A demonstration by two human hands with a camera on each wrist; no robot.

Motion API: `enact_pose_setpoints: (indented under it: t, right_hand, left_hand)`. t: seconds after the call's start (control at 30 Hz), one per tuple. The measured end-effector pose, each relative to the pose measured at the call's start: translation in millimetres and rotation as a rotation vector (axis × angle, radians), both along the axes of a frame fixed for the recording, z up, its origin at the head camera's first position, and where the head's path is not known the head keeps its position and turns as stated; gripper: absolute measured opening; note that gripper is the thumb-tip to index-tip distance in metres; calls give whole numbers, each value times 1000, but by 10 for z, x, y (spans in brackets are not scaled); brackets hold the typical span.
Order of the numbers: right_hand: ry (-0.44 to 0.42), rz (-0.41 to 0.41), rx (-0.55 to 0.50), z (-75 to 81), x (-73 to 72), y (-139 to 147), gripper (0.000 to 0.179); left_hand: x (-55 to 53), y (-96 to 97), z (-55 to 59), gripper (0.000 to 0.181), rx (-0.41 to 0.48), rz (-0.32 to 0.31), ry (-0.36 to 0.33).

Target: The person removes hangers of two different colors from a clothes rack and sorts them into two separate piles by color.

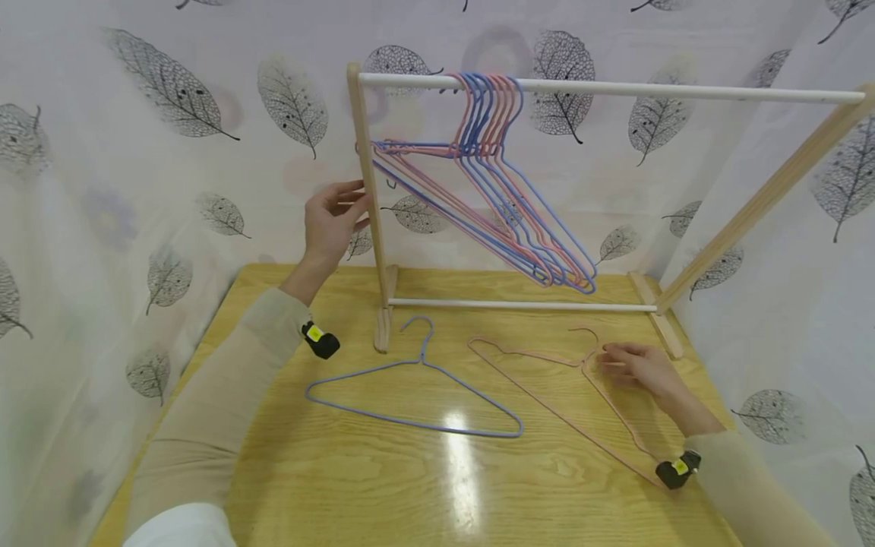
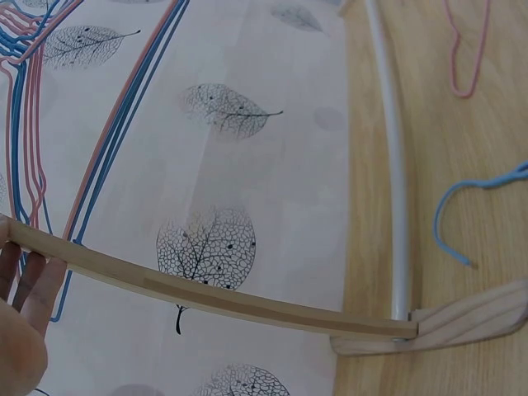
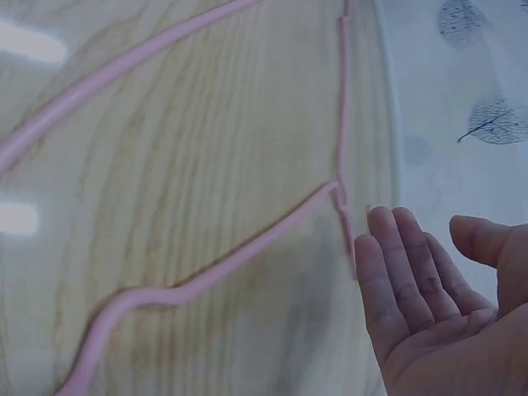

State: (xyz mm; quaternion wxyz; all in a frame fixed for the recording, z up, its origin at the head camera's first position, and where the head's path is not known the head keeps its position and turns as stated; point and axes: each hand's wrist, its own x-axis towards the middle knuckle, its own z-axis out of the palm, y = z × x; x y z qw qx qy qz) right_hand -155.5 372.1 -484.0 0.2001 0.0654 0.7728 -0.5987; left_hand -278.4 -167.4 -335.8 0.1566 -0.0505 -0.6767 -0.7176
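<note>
My left hand [image 1: 333, 222] is beside the upright left post [image 1: 372, 220] of a wooden clothes rack, its fingertips against the wood. In the left wrist view, these fingers [image 2: 41, 297] look fairly straight, and part of the hand lies outside the frame. Just right of a pink hanger [image 1: 547, 399], my right hand [image 1: 639, 368] is held with fingers extended and nothing in its palm. The right wrist view shows a gap between that hand and the pink hanger's neck [image 3: 340, 194]. A blue hanger [image 1: 410, 418] lies flat on the table between both hands.
Several blue and pink hangers [image 1: 488, 114] hang bunched on the white top bar [image 1: 649, 90], left of its middle. A lower white bar [image 1: 519, 305] crosses near the table's [image 1: 383, 486] back edge. Leaf-patterned cloth [image 1: 157, 251] surrounds the table at the back and sides.
</note>
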Motion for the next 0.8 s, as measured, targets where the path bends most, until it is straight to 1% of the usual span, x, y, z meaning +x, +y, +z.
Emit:
enact_pose_setpoints:
  t: [0.13,0.17,0.2,0.33,0.47,0.53,0.63,0.8]
  right_hand:
    - [74,-53,-112,171,17,-22,23]
    - [96,-72,-137,225,16,-35,16]
    - [115,-92,-162,284,14,-52,14]
    - [202,-165,-215,549,-16,-129,15]
    - [277,-238,-256,820,-39,-228,13]
    - [327,-262,-287,942,-53,-303,12]
    - [433,-284,-344,1117,-74,-436,12]
    - [616,-270,-410,1419,-109,-686,22]
  left_hand:
    - [-5,2,-10,29,14,-11,-10]
    - [-8,2,-13,29,17,-11,-11]
    - [-12,3,-15,29,18,-10,-12]
    - [-21,11,-21,28,11,3,-9]
    - [-28,8,-27,29,18,-1,-2]
    - [-30,6,-31,28,18,0,2]
    - [-32,1,-36,28,12,4,7]
    - [-41,-5,-39,27,8,0,3]
